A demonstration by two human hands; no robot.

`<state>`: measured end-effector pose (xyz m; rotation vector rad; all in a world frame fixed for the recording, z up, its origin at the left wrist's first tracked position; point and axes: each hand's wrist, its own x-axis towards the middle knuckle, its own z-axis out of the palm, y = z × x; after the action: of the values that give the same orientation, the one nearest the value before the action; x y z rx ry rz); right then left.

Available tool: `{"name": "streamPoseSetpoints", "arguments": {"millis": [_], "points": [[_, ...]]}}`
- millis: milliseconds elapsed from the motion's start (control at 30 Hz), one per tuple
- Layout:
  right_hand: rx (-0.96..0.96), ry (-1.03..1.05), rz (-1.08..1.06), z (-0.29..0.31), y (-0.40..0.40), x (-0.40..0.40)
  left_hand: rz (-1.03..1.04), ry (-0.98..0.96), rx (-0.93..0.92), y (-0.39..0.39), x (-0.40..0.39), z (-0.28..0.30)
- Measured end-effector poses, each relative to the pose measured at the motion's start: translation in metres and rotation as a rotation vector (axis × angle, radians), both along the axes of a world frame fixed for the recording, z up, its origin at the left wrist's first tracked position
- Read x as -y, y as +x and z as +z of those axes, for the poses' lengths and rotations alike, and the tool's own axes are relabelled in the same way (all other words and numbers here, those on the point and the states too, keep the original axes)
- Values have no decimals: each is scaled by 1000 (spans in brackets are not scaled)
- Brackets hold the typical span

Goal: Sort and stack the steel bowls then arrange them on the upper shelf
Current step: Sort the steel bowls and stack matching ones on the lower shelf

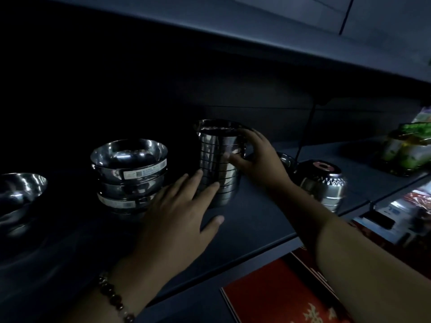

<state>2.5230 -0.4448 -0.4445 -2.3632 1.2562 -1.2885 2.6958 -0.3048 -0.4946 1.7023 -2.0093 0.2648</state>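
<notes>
On the shelf (261,220), the right hand (258,157) holds the tall bowl stack (217,164); the left hand (177,213), fingers straight, touches its side.

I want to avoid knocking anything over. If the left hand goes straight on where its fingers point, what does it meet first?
Most likely the tall bowl stack: the left hand points up-right at its lower part, fingertips apparently at it already, though depth is unclear.

The left hand (180,206) covers the lower left side of the tall bowl stack (219,159). A lone bowl (18,194) is cut off by the left edge. Darkness swallows the shelf's (256,220) back wall, and the right-hand packets (408,148) are blurred.
</notes>
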Motion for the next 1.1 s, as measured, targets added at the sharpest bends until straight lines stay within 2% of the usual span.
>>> {"name": "streamPoseSetpoints", "arguments": {"millis": [233, 300, 400, 567, 700, 933, 1000, 1100], "points": [[-454, -66, -147, -15, -60, -38, -38, 30, -15, -38, 18, -7], [-517, -40, -194, -24, -86, -46, -66, 51, -21, -60, 25, -12], [-513, 70, -274, -40, -128, -53, -123, 75, -29, -100, 37, -19], [-269, 215, -358, -80, -199, -62, -222, 98, 2, -165, 61, -35], [-17, 338, -460, -90, -220, -32, -249, 101, -1, -195, 95, -47], [521, 349, -207, -103, -238, 12, -245, 70, -10, -220, 171, -45], [626, 416, -122, -105, -241, 25, -267, 89, -90, -222, 186, -47], [675, 493, -66, -107, -241, 37, -373, 243, -389, -224, 200, -54]]}}
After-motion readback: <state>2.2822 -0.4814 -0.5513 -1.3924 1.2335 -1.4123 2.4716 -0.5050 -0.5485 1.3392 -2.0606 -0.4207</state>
